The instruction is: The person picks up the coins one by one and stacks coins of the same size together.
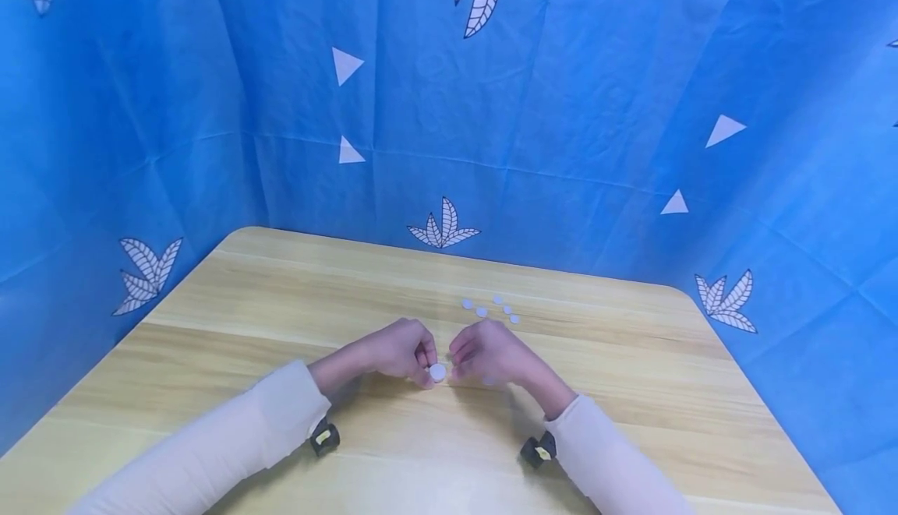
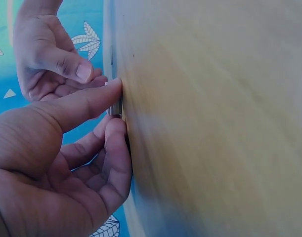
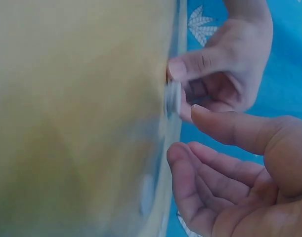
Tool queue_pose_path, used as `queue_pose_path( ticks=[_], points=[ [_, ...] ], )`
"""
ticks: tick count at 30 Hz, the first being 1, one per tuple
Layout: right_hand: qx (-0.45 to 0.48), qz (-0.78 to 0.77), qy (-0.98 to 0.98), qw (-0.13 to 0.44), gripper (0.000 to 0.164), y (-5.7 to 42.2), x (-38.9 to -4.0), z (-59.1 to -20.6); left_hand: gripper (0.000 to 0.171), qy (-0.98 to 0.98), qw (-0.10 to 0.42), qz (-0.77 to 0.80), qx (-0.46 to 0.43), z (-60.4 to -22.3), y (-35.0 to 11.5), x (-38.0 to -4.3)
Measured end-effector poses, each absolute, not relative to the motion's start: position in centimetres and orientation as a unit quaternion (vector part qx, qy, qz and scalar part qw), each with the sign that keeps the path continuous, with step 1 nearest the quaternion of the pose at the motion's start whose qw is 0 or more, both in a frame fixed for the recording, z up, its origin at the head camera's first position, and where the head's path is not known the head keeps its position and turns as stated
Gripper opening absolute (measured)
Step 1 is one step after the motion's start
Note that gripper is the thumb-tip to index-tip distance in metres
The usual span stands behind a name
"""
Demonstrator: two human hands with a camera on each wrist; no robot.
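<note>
A small stack of white round discs (image 1: 438, 372) stands on the table (image 1: 393, 445). My left hand (image 1: 403, 350) pinches its sides between thumb and fingers; in the left wrist view the stack's edge (image 2: 115, 107) shows between them. Just right of the stack is my right hand (image 1: 491, 353), its fingers loosely bent. The right wrist view shows a gap between that thumb and the fingers, with nothing in it, and the stack (image 3: 173, 98) beyond. A single white disc (image 1: 489, 380) lies beside the right hand, partly hidden by it.
Several loose white discs (image 1: 482, 312) lie flat on the table, farther back beyond the right hand. Blue patterned cloth (image 1: 561, 110) hangs behind and along both sides of the table. A small dark device (image 1: 539, 449) is on each wrist, close to the tabletop.
</note>
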State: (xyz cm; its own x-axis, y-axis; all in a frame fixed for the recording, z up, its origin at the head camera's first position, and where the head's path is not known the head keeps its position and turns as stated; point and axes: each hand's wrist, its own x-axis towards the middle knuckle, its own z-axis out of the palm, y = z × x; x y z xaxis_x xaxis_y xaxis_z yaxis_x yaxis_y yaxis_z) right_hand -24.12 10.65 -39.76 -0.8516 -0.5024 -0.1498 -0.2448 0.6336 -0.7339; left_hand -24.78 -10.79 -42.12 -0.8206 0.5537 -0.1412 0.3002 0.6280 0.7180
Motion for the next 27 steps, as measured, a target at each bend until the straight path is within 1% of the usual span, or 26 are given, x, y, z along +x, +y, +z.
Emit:
queue_pose_path(
  ticks=[7,18,27],
  points=[
    [-0.221,-0.343,0.903,0.136,0.033,12.0,-26.0,-39.1,0.025,0.883,0.175,0.363,0.24,-42.2,-10.8,-24.7],
    [-0.224,-0.316,0.917,0.091,0.029,13.7,-29.6,-40.0,0.025,0.883,0.168,0.368,0.239,-42.5,-10.9,-24.6],
    [-0.215,-0.291,0.929,0.072,0.028,14.3,-31.6,-40.6,0.024,0.882,0.166,0.372,0.235,-42.6,-11.0,-24.5]
  ],
)
